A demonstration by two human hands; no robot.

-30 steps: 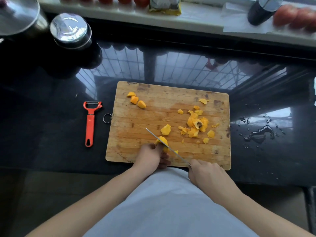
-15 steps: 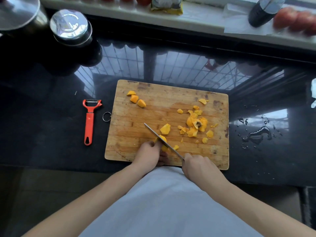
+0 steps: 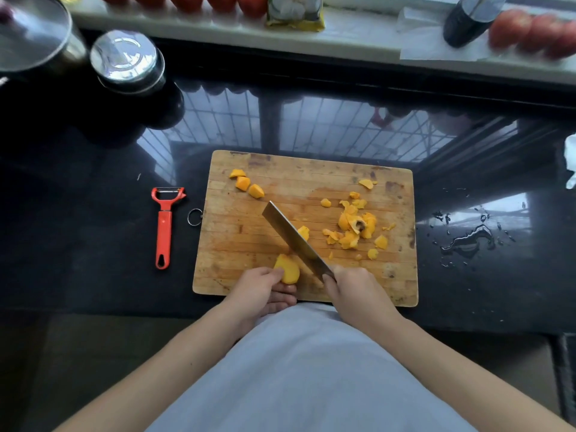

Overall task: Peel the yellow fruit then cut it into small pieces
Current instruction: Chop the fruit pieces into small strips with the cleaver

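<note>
A: Yellow fruit (image 3: 288, 269), the last uncut chunk of it, sits at the near edge of the wooden cutting board (image 3: 237, 244), pinched by the left hand (image 3: 260, 289) from its near-left side.

B: And the blade?

A: The right hand (image 3: 352, 288) is wrapped around the handle of the cleaver (image 3: 296, 241). The blade runs diagonally, from that hand up and away to the left, passing just right of the chunk. It looks raised and tilted, not pressed into the flesh.

B: So which way does the fruit lie from the knife hand?

A: Left of it, very near, with the left fingertips (image 3: 278, 271) touching the fruit's left flank. The chunk's longer side seems to run away from the body, roughly along the blade; I'd judge the next cut comes down on its right part, clear of those fingers.

B: Anything else about?

A: Cut pieces (image 3: 353, 229) and scraps lie to the right, three more pieces (image 3: 246, 183) at the far left corner, and a red peeler (image 3: 164, 226) lies on the dark counter (image 3: 78, 229), left of the board.
</note>
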